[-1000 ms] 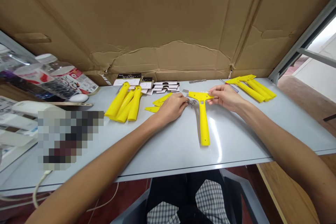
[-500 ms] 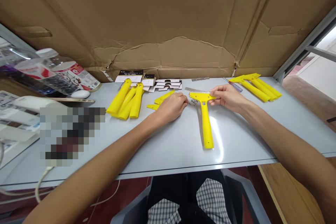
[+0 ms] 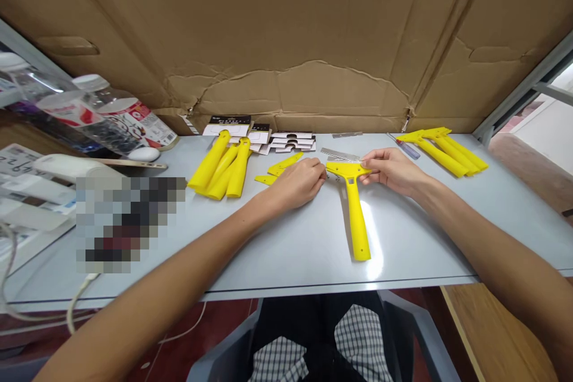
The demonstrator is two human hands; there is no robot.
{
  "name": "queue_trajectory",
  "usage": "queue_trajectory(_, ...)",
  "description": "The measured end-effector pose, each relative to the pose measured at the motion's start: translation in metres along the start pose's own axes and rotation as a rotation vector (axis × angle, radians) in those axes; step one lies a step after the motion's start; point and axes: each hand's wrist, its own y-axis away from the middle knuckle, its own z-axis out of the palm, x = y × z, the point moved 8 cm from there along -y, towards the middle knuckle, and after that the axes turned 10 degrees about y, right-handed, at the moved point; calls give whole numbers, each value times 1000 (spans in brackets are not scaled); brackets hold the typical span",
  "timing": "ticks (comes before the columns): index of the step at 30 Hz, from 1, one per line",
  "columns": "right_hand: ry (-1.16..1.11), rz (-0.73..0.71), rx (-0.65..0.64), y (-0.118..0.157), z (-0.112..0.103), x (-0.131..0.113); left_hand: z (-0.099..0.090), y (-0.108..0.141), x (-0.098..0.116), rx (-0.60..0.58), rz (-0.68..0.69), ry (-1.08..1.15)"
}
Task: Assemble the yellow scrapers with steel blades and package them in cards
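Here, a yellow plastic T-shaped scraper point(image 3: 356, 221) lies flat on the pale grey bench point(image 3: 286, 256), its long axis running toward the person. The right hand point(image 3: 391, 170) is nearer, its fingers point(image 3: 366, 162) pinching the crossbar's right end. The curled left hand point(image 3: 295, 186) sits just beside the left end; whether it grips anything, I cannot tell.

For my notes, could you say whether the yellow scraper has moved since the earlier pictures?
Yes: the yellow scraper lies nearer the table's front edge at its lower end.
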Motion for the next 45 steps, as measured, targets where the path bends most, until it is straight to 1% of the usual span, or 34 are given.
queue_trajectory(4,-8,1,-1,0,0,0,0,-1,4,-10,20,71)
queue_trajectory(9,-8,12,7,0,-1,1,-2,-1,2,-13,-12,69)
queue_trajectory(14,-5,16,16,2,0,-2,-13,1,-4,75,-5,76)
queue_trajectory(17,1,16,16,4,2,-4,-22,2,1,114,47,105)
queue_trajectory(20,9,16,9,4,2,-5,-31,3,7,172,59,256)
queue_trajectory(23,8,8,-7,3,3,-5,-33,3,8,232,7,479)
queue_trajectory(25,6,-1,-13,4,5,-5,-33,3,8,275,-15,524)
queue_trajectory(28,13,-15,-20,7,9,-6,-33,5,11,309,0,447)
queue_trajectory(34,29,-29,-55,12,19,-7,-35,8,21,322,82,316)
queue_trajectory(41,45,-14,-60,12,22,-6,-31,11,34,242,212,149)
queue_trajectory(45,43,-7,-49,14,22,-7,-31,9,32,213,197,199)
